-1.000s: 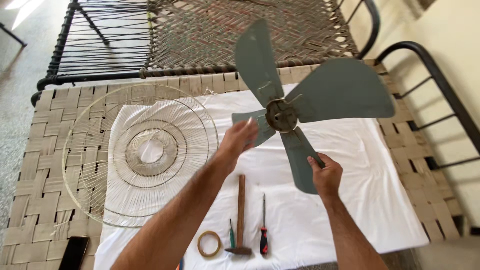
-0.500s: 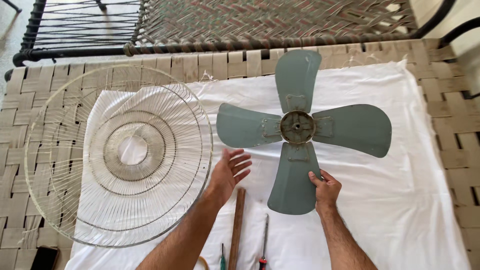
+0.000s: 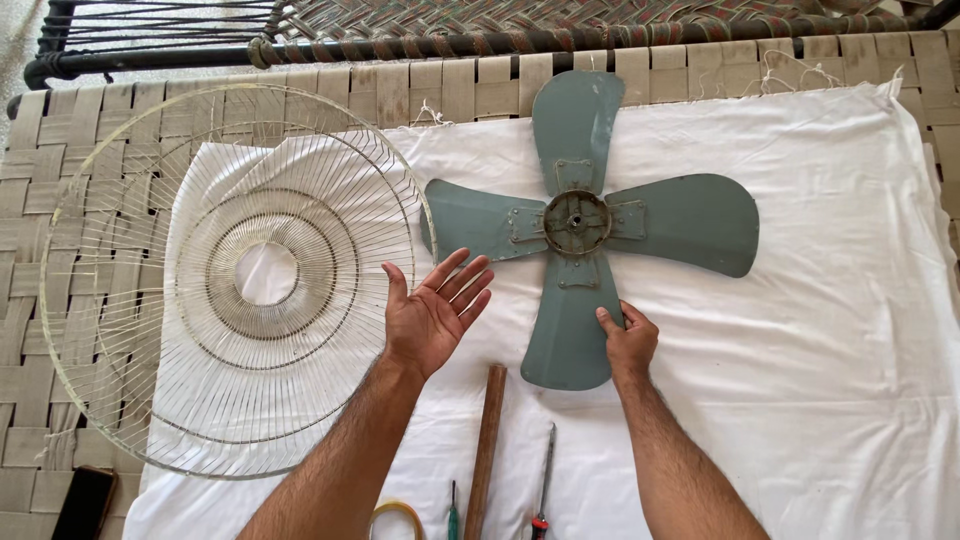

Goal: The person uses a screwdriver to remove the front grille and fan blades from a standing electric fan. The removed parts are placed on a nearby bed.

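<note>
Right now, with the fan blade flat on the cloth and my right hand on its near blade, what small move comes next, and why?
Probably let go with the right hand. The fan blade looks to lie flat on the white cloth, so it seems to need no support. The left hand hovers open and empty between it and the wire guard, free to reach either.

Lighting was bright, even daylight. The white cloth [image 3: 800,330] ran near overexposure. Shadows under the fan blade [image 3: 580,225] were soft and short. Focus was sharp, with mild edge distortion.
</note>
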